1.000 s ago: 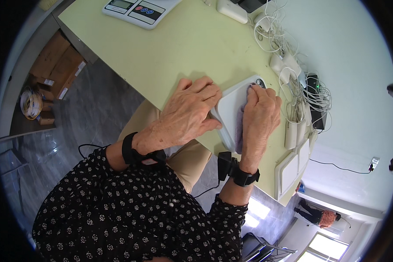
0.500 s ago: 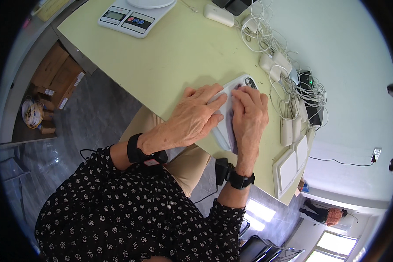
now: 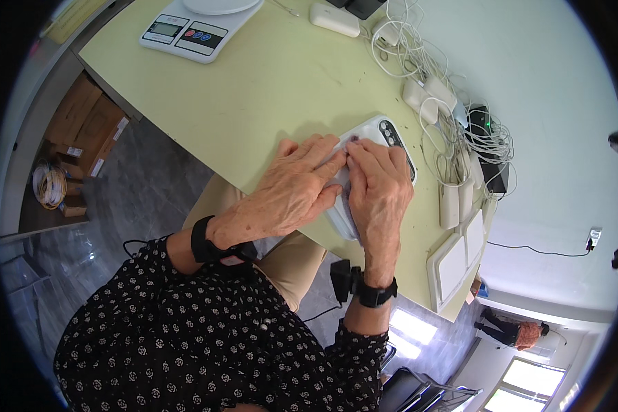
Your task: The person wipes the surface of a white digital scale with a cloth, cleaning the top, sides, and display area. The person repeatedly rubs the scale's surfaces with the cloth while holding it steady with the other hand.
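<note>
A white, flat device [image 3: 372,128] with rounded corners lies on the table in front of me. A black strip with several round shapes [image 3: 390,133] runs along its far right end. My left hand [image 3: 301,180] presses on its left side, fingers stretched forward and thumb bent, holding it. My right hand [image 3: 379,180] is closed over the middle of the device, with its fingertips close to the left ones. A thin greyish-purple cloth [image 3: 351,214] shows under the right hand, bunched against the surface. Both hands cover much of the device.
A white kitchen scale [image 3: 198,33] stands at the far left of the pale green table [image 3: 254,89]. Tangled white cables [image 3: 419,62] and adapters line the wall side. White flat panels [image 3: 453,264] lie at the right edge. Cardboard boxes [image 3: 86,130] sit on a shelf below left.
My right hand has slid left across the device with the cloth, closer to my left hand. More of the black strip now shows. The view has shifted slightly.
</note>
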Motion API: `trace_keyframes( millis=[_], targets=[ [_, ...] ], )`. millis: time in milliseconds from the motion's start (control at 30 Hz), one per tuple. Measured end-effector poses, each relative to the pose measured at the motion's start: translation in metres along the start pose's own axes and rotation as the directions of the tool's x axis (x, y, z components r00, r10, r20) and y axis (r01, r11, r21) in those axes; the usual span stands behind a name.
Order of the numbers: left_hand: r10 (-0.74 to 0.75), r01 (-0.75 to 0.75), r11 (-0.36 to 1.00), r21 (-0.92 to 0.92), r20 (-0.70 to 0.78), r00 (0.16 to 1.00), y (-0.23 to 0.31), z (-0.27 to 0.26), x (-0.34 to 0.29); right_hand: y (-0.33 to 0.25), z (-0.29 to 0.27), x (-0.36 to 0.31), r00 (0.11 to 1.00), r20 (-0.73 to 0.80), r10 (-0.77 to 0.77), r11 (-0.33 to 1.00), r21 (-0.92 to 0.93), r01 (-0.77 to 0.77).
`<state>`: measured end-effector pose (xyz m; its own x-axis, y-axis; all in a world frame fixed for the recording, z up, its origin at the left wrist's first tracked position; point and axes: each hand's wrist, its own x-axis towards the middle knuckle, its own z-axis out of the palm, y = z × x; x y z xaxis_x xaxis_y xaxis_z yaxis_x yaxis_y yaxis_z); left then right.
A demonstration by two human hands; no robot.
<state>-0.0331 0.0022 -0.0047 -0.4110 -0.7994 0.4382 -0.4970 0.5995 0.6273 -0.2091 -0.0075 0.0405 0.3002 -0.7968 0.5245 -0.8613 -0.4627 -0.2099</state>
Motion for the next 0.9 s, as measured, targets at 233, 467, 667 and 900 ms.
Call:
trace_keyframes(
  millis=[233, 467, 667, 900],
  targets=[
    [0.005, -0.004, 1.0, -0.023, 0.042, 0.999, 0.001, -0.004, 0.002, 0.018, -0.012, 0.003, 0.965, -0.054, 0.256, 0.947, -0.189, -0.261],
    [-0.007, 0.007, 1.0, -0.012, 0.046, 0.999, 0.002, -0.004, 0.002, 0.019, 0.001, 0.011, 0.999, -0.014, 0.049, 0.992, -0.116, -0.05],
    [0.0, 0.0, 1.0, -0.022, 0.035, 0.999, 0.001, -0.004, 0.001, 0.029, -0.03, -0.007, 0.948, 0.01, 0.317, 0.932, -0.187, -0.31],
    [0.018, -0.017, 0.999, -0.027, 0.039, 0.999, 0.001, -0.005, 0.0, 0.031, -0.014, 0.012, 0.995, 0.044, 0.086, 0.966, -0.249, -0.072]
  ],
)
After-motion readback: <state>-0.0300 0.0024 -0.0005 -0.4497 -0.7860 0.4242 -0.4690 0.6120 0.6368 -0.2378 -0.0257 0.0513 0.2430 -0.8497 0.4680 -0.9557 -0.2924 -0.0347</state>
